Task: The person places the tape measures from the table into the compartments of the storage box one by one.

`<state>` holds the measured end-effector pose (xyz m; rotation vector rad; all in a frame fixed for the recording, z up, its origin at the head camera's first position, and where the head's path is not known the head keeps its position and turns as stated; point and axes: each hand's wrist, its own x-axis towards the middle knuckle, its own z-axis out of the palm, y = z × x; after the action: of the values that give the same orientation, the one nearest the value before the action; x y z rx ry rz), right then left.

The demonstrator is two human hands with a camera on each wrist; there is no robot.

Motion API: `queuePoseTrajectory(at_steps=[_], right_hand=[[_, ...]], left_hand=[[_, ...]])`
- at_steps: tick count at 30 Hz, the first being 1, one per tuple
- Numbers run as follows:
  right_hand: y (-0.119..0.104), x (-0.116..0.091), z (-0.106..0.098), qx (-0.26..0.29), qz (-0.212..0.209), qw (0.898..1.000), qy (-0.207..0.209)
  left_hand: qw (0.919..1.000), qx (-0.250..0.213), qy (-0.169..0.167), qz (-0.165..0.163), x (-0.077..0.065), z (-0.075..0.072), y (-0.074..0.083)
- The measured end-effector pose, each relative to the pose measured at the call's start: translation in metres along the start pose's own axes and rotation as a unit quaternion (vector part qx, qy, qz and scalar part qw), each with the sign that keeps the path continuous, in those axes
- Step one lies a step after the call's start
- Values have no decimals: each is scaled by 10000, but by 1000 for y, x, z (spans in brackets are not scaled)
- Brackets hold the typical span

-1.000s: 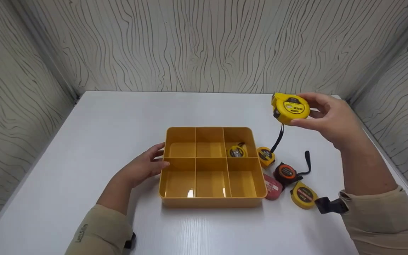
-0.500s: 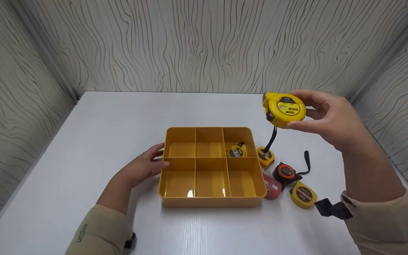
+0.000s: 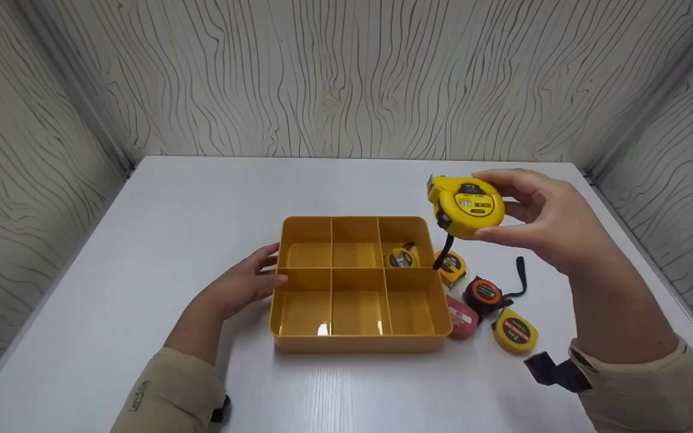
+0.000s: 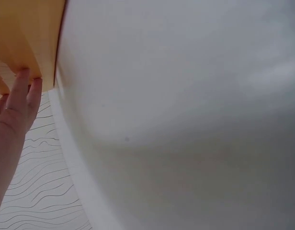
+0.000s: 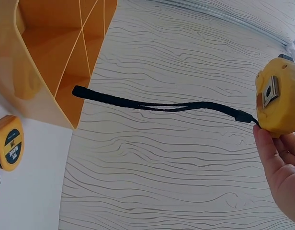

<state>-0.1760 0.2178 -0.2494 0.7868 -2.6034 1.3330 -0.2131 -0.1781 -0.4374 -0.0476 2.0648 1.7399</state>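
Note:
My right hand [image 3: 548, 219] pinches a large yellow tape measure [image 3: 470, 207] between thumb and fingers, raised above the right rear corner of a divided box [image 3: 361, 344]. From this tape measure hangs a black wrist strap [image 5: 171, 106], its end near the box's right rim. My left hand [image 3: 249, 279] holds the box's left side, thumb over the rim and fingers against the outer wall [image 4: 30, 43]. Inside the rear right compartment lies a small yellow tape measure [image 3: 401, 257]. The other compartments hold nothing.
Right of the box on the white table [image 3: 202, 198] lie a small orange-yellow tape measure [image 3: 452, 267], a red one [image 3: 462, 319], a black-and-orange one [image 3: 483, 293] with a strap, and a yellow one [image 3: 515, 332]. Wood-patterned walls [image 3: 346, 78] enclose the table.
My right hand has carried the large yellow tape measure left and, lately, lower, toward the box. Its strap now hangs by the box's right rim. The left hand and the box have stayed put.

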Motion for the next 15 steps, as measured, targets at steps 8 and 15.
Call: queuePoseTrajectory(at_steps=[8, 15], right_hand=[[11, -4, 18, 82, 246, 9991, -324], [25, -9, 34, 287, 605, 9967, -457]], left_hand=[[9998, 155, 98, -118, 1, 0, 0], [9997, 167, 69, -134, 1, 0, 0]])
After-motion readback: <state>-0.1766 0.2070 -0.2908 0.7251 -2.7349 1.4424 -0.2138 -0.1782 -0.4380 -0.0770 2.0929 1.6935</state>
